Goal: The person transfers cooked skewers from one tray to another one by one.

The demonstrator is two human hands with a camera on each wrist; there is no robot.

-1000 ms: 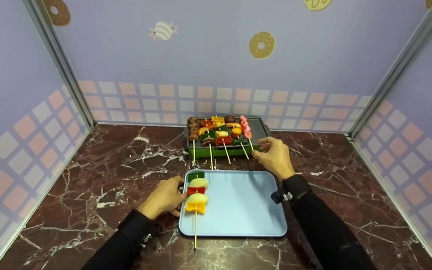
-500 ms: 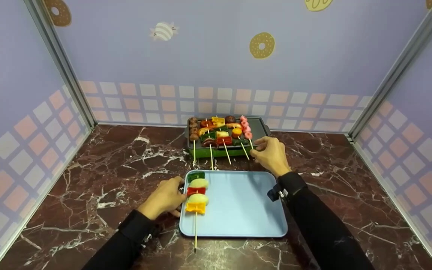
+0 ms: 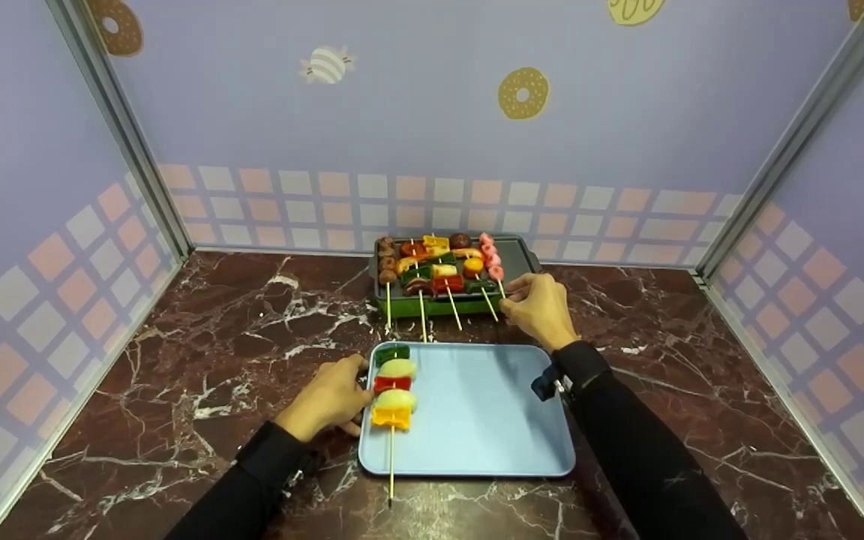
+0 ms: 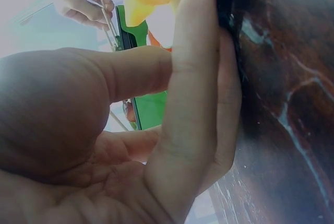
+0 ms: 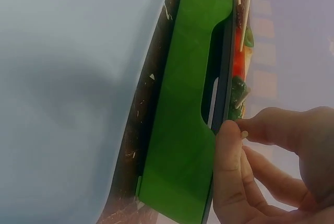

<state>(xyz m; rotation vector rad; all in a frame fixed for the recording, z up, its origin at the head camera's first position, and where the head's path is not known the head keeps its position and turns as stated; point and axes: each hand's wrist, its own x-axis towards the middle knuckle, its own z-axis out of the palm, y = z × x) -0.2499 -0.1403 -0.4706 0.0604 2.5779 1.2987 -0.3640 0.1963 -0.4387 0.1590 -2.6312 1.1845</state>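
My right hand [image 3: 542,309] pinches the stick end of a skewer of pink ring-shaped pieces [image 3: 491,259], which lies at the right of the other skewers on a grill [image 3: 518,255]. In the right wrist view the stick's tip shows between thumb and fingers, close to the grill's dark rim [image 5: 224,78]. My left hand [image 3: 327,397] holds the left edge of a light blue tray [image 3: 488,405], its fingertips at the rim. On the tray's left side lies a vegetable skewer [image 3: 393,384] with green, pale, red and yellow pieces; its stick overhangs the front edge.
Several other skewers lie on the grill, including one of brown balls [image 3: 386,262]; their sticks point toward the tray. The grill has a green base [image 3: 436,306] and stands near the back wall. Patterned walls [image 3: 432,112] enclose the dark marbled tabletop [image 3: 252,337] on three sides.
My right hand has shifted slightly left along the grill's front, staying at the pink skewer's stick. The left hand, tray and skewers stay practically where they were.
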